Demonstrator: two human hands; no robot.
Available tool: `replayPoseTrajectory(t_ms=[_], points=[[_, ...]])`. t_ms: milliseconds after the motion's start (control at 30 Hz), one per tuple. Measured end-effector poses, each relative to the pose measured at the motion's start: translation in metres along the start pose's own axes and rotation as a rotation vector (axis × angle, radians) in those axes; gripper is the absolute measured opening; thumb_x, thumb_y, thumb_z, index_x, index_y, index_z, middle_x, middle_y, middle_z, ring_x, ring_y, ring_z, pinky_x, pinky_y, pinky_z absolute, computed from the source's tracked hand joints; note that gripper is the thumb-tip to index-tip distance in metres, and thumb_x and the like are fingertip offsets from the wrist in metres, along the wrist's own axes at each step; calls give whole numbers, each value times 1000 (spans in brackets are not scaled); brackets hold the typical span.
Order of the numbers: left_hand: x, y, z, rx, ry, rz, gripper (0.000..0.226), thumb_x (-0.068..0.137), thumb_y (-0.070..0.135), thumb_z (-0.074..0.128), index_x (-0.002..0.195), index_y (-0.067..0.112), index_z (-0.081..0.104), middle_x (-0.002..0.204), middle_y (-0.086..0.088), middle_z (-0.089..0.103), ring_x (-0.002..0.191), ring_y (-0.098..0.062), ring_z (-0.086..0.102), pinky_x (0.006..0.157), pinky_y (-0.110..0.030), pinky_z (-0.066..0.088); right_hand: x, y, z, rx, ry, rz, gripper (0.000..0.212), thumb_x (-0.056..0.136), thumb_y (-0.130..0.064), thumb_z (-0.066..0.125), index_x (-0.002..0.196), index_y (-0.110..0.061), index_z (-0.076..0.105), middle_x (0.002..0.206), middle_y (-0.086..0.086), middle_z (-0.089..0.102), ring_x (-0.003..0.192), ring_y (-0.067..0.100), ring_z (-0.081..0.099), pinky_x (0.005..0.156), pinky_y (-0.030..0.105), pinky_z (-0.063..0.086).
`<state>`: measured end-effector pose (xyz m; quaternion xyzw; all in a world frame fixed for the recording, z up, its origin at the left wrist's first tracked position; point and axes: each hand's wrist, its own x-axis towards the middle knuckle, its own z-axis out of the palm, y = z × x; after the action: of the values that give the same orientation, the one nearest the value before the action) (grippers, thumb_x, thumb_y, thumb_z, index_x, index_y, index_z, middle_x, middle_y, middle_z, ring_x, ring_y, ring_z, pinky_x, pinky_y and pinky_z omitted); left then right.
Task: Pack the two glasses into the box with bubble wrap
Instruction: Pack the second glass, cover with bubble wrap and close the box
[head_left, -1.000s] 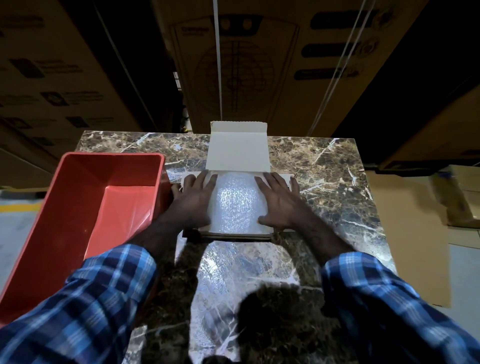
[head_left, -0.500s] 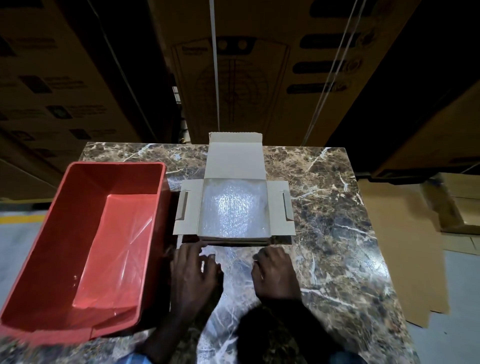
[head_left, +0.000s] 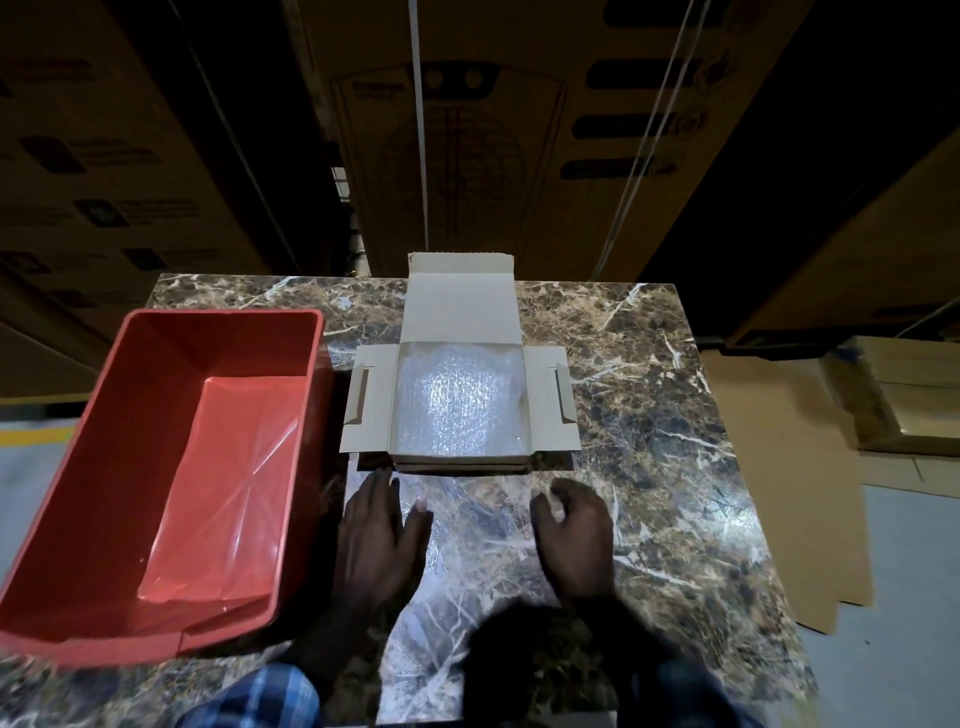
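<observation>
One box (head_left: 460, 358) at bench (head_left: 649, 415) centre, lid and two side flaps open. One bubble wrap (head_left: 460, 402) sheet fills its cavity; glasses not visible. A second, clear sheet (head_left: 467, 525) lies on the bench in front of the box. One red tub (head_left: 156, 467) just left of box. Two hands: left hand (head_left: 376, 525) flat, fingers straight, on the sheet's left edge; right hand (head_left: 574, 525) with fingers curled, whether pinching the sheet cannot be told. Versus 0.5 s earlier: hands spread farther apart in front of the box; box unmoved.
</observation>
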<state>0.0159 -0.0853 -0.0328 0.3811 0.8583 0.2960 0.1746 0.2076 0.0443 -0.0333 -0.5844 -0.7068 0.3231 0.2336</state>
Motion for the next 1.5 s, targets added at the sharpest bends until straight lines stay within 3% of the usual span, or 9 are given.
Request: replayPoseTrajectory(t_ms=[167, 367, 500, 633, 733, 1033, 1167, 1333, 1500], points=[[33, 40, -12, -485, 235, -306, 40, 98, 40, 56, 124, 9, 55, 115, -4, 61, 112, -27, 57, 96, -33, 42, 38, -43, -20, 451, 90, 395, 38, 93, -40, 66, 123, -15, 63, 106, 0, 69, 98, 20, 64, 82, 29, 46], [54, 67, -28, -964, 434, -556, 41, 100, 33, 58, 136, 17, 47, 121, -1, 60, 110, -22, 59, 98, -39, 48, 60, -68, -21, 511, 215, 315, 32, 90, -28, 73, 117, -18, 61, 97, 1, 71, 82, 15, 67, 60, 20, 44], [57, 65, -31, -724, 465, -225, 18, 99, 32, 58, 115, 24, 60, 110, 2, 64, 109, -25, 61, 85, -25, 47, 60, -85, -16, 434, 230, 181, 15, 88, -9, 73, 102, -10, 69, 82, -4, 67, 71, 8, 62, 63, 19, 45], [67, 60, -26, -466, 398, -39, 33, 92, 27, 62, 124, 21, 61, 120, 0, 67, 108, -24, 63, 88, -37, 50, 53, -96, -5, 151, 179, -87, 15, 90, -12, 70, 104, -11, 68, 91, -2, 67, 73, 7, 60, 59, 9, 39], [70, 57, -22, -330, 333, 87, 38, 94, 7, 63, 132, 11, 59, 123, -6, 65, 112, -20, 60, 94, -23, 43, 50, -103, 4, -38, 165, -252, 19, 90, -13, 70, 107, -7, 67, 96, 4, 68, 79, 9, 56, 64, 1, 31], [82, 47, -12, 88, 217, 444, 38, 99, 26, 43, 120, 5, 68, 122, -7, 68, 106, -25, 52, 95, -33, 40, 57, -84, 35, -157, 102, -450, 23, 96, -10, 53, 111, -4, 69, 114, 10, 70, 103, 25, 61, 88, 41, 53], [98, 42, -24, 5, 127, 439, 31, 92, 32, 53, 110, 15, 72, 117, 9, 67, 98, -20, 51, 87, -38, 44, 66, -79, 27, -78, 65, -485, 19, 93, -3, 56, 107, -7, 69, 110, 6, 67, 101, 23, 54, 86, 39, 50], [121, 39, -34, 102, -216, 267, 59, 91, 37, 61, 145, 15, 52, 160, -8, 32, 148, -35, 24, 119, -43, 19, 79, -78, 21, -297, -202, -426, 43, 101, -25, 48, 144, -19, 51, 156, 11, 38, 143, 30, 33, 117, 45, 30], [126, 42, -23, 190, -277, 271, 61, 96, 22, 64, 151, 11, 41, 165, -13, 17, 148, -37, 26, 120, -42, 19, 88, -75, 19, -414, -313, -486, 46, 105, -32, 39, 148, -18, 46, 162, 15, 23, 150, 31, 17, 119, 45, 27]])
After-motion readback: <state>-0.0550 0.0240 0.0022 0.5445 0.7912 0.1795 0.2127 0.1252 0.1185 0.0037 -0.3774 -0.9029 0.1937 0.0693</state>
